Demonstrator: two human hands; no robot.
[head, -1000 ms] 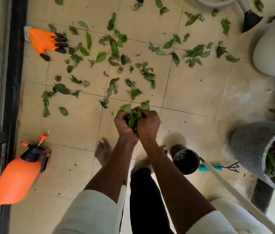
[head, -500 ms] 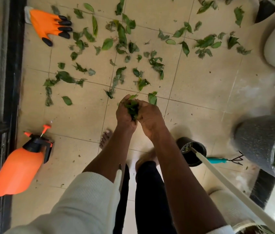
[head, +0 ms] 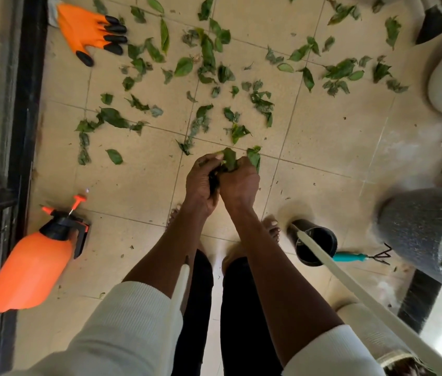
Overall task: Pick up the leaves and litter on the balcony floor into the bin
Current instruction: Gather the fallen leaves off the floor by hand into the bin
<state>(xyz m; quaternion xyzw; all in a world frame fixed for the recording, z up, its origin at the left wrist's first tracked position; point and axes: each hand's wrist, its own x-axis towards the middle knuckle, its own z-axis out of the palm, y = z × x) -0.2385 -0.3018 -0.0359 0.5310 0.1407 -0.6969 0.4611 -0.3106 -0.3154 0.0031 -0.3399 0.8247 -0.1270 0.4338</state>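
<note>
Change since the earlier frames: view has tipped down and toward the person; orange glove now sits at the top left edge, and the hands have stayed pressed together around the same clump.

Left hand [head: 201, 183]: centre of frame, fingers curled round a bunch of leaves [head: 229, 160], thumb side up. Gripping.

Right hand [head: 239, 183]: touching the left, fingers curled over the same bunch from the other side. Gripping. One leaf tip stands out above the knuckles; another hangs at the right hand's upper edge.

Loose leaves [head: 207, 52]: scattered over the tiled floor [head: 331, 147] across the upper half of the frame, densest upper centre, thinner toward upper right. Most of the task appears undone.

Bin [head: 314, 244]: probably the small dark round container lower right of centre, just beside the right foot; a pale strap crosses its mouth. Near the hands, below and right of them.

Handling, judged: leaves very light, thin, soft, springy once bunched; likely to slip out at the open ends of a loose fist. Best taken by raking several together with spread fingers, then closing both palms round the heap. No breakage risk; torn crumbs would need pinching singly.

Other items: orange glove [head: 84, 28], upper left. Orange spray bottle [head: 33, 270], lower left, lying tilted. Teal hand rake [head: 355, 257], right of the container. Grey planter [head: 426, 232], right edge.
</note>
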